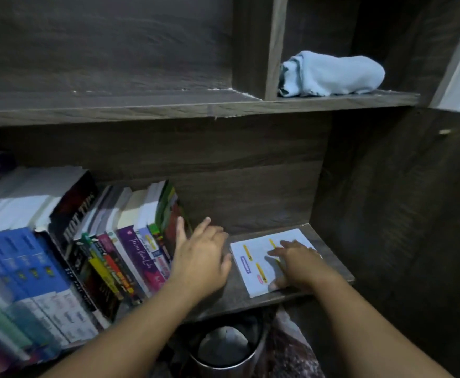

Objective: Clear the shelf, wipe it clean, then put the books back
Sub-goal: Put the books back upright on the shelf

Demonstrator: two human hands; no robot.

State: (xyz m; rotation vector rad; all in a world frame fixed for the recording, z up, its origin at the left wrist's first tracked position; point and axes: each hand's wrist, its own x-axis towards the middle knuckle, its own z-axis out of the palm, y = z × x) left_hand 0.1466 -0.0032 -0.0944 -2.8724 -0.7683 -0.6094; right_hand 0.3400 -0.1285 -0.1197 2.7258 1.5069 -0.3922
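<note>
Spread and gripping nothing, the left hand is resting straight fingers against the end of the row, while the right hand is pressing flat, unclamped, on a booklet at lower right. On the shelf the books are leaning in a row at lower left and the cloth is sitting bunched at upper right, so putting back is probably finishing. Next the right hand is needing to grip the booklet, stand it up and slide it beside the row.
</note>
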